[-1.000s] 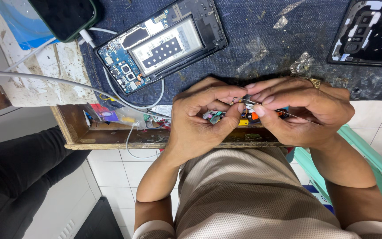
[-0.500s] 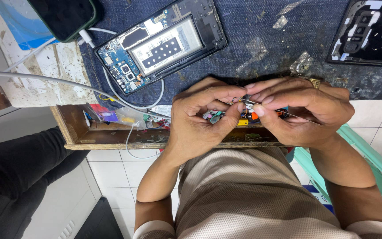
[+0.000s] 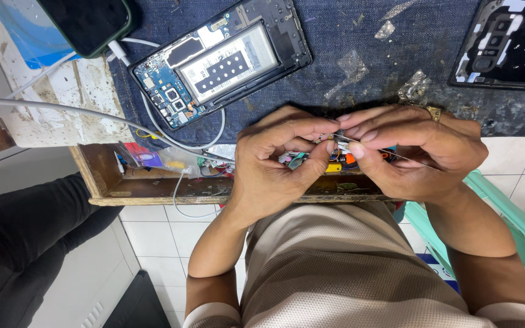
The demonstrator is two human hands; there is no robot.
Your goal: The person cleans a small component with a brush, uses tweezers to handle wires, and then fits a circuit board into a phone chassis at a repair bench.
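Together, both hands' fingers [image 3: 311, 159] pinch closed on thin tweezers [image 3: 360, 143].

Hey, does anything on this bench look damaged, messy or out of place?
Yes. The opened smartphone lies askew with its back off, circuit board and battery bare. Crumpled clear film scraps litter the blue denim mat, which is stained near both hands.

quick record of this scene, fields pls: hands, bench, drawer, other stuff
left hand: pinches a small part over the drawer
right hand: holds tweezers, tips at the part
bench: opened phone, board and battery bared, on denim mat
drawer: open, small coloured bits inside
other: dark phone on a white cable
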